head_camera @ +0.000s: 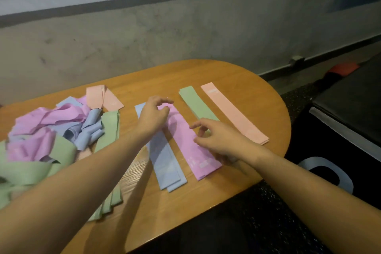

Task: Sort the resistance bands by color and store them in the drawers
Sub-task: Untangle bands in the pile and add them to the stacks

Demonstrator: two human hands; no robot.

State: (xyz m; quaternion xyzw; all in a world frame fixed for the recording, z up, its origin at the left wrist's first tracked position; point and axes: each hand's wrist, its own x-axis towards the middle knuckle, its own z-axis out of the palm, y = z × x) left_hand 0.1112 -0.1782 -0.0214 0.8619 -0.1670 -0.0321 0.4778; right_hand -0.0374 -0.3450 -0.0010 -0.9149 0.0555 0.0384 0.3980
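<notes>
Four sorted stacks of flat resistance bands lie side by side on the wooden table [243, 72]: blue [167, 163], pink [185, 140], green [195, 103] and peach [233, 111]. A tangled pile of mixed bands [59, 128] sits at the left. My left hand [153, 115] hovers over the far end of the pink stack, fingers loosely curled and apart. Over the near part of the pink stack is my right hand [216, 140], fingers spread, touching or just above it. Neither hand clearly grips a band.
The table's rounded right end drops off to a dark speckled floor. A black box with a grey edge [350, 113] and a white-rimmed object [329, 173] stand to the right. A concrete wall runs behind the table. No drawers are in view.
</notes>
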